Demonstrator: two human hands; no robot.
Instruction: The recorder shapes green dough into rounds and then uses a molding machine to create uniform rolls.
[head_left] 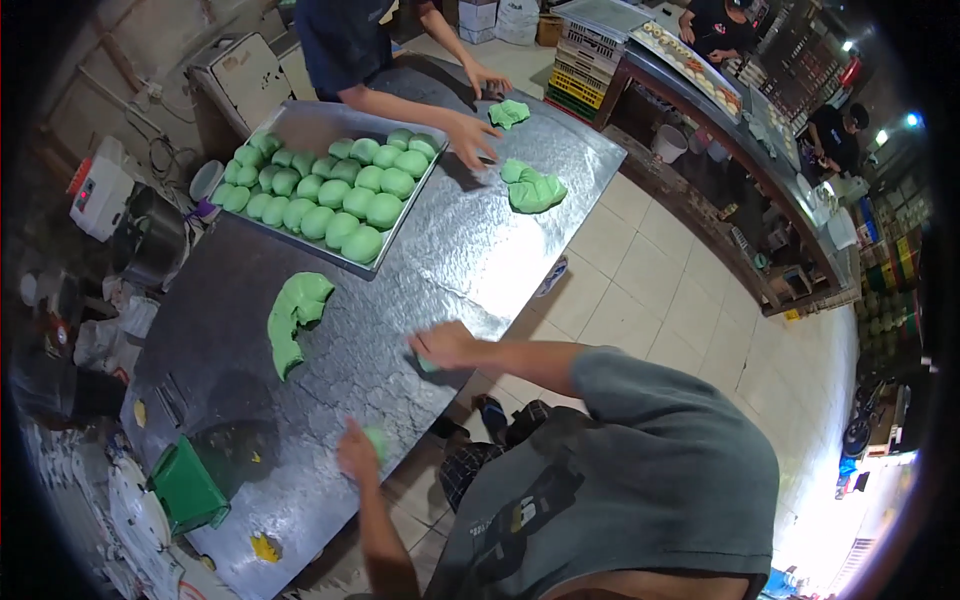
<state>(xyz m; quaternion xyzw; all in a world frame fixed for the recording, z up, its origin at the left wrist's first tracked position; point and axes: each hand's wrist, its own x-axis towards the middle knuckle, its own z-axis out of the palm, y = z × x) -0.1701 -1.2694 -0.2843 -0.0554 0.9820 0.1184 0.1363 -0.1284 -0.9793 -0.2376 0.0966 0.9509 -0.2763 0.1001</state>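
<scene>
My left hand (357, 450) is cupped around a round green dough ball (376, 443) on the floured steel table (220, 330) near its front edge. Farther up and to the right, my right hand (446, 342) is curled over another piece of green dough (428, 361), mostly hidden beneath it. A long, curved lump of green dough (297, 315) lies left of my hands. Beyond it stands a metal tray (372, 262) holding rows of several smooth green balls.
A co-worker (340, 45) reaches toward two green lumps (535, 192) (508, 113) at the far end. A green plastic container (188, 490) and yellow scraps (264, 548) lie at near left. Two people (715, 30) (835, 135) stand at a counter with trays (685, 70), right, beyond tiled floor.
</scene>
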